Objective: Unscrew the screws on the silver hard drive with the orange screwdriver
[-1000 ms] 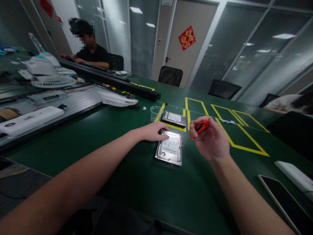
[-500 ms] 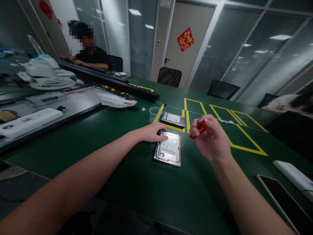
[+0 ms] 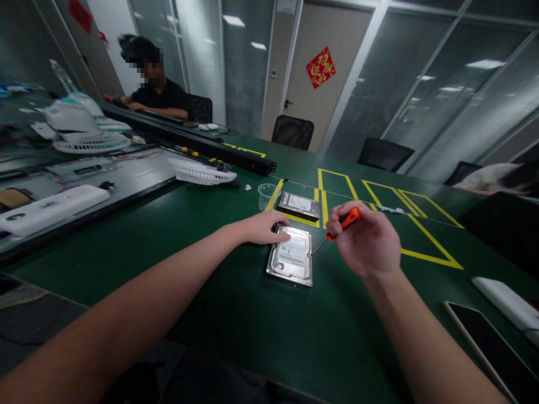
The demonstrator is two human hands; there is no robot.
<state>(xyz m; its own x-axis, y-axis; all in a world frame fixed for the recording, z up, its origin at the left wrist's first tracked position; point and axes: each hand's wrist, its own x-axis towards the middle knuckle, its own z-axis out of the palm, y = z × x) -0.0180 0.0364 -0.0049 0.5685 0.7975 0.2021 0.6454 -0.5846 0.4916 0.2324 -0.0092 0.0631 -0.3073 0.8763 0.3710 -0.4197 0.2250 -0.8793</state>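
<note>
A silver hard drive (image 3: 292, 258) lies label up on the green table (image 3: 236, 314). My left hand (image 3: 266, 227) grips its far left corner, thumb on the top face and fingers at the far edge. In my right hand (image 3: 366, 238) is a red and black screwdriver (image 3: 347, 217), its thin shaft slanting down to the drive's right edge, where the tip meets a notch. Just beyond, a second hard drive (image 3: 298, 205) rests beside a clear plastic cup (image 3: 268, 196).
Yellow tape outlines (image 3: 433, 261) mark the table. At the right lie a phone (image 3: 488, 342) and a white device (image 3: 507, 306). Fan parts (image 3: 202, 171), a large panel (image 3: 138, 168) and a long black bar (image 3: 236, 154) occupy the left. A person (image 3: 162, 98) sits beyond; another is far right.
My right hand has turned the screwdriver's handle slightly, showing more of its red side. The left hand still holds the drive in place.
</note>
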